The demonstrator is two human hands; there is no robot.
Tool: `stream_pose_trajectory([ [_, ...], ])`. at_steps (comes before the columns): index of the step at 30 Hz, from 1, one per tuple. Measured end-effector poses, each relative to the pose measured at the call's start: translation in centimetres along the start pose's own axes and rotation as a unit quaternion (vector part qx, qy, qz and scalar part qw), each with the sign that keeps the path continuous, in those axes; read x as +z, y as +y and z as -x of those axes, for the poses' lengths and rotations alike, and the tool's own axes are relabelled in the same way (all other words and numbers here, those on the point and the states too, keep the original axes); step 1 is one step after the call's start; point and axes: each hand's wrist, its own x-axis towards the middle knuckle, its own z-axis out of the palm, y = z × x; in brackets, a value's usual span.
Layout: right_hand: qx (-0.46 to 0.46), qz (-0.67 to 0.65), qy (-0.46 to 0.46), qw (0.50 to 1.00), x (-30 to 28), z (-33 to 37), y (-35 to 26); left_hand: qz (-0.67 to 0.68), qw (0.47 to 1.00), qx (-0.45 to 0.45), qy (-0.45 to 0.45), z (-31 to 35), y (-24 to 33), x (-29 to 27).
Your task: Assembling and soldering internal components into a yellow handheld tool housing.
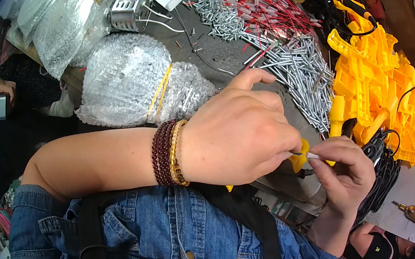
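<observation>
My left hand, with beaded bracelets at the wrist, is closed in a pinch. Between its thumb and fingers is the end of a thin wire, mostly hidden by the fingers. Facing it, my right hand pinches a small white sleeve-like piece in line with that wire. Just behind the fingertips shows a small yellow plastic part; whether either hand touches it I cannot tell. The left forearm passes in front of a bubble-wrapped bundle with a yellow rubber band round it.
Beyond my hands lie long metal pins, short screws and red-wired small parts. Yellow plastic housings and black cables are at right. A perforated metal motor stands far left. Other people sit at both sides.
</observation>
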Motion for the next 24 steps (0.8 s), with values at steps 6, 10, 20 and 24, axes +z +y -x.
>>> stream_pose_trajectory([
  [6,0.011,-0.026,-0.009,1.000,0.4,0.1,0.1,-0.012,1.000,0.003,-0.006,0.1,0.0,0.1],
  [10,0.007,-0.010,-0.019,1.000,0.6,-0.3,0.3,-0.016,1.000,0.003,0.001,0.1,0.0,0.3],
  [20,0.019,-0.036,-0.076,0.996,0.7,-1.0,0.5,-0.024,0.999,-0.014,-0.041,-0.1,0.2,0.1],
  [24,0.000,0.006,-0.108,0.994,1.4,-1.7,-0.4,-0.013,1.000,-0.018,-0.015,0.4,-0.1,0.2],
])
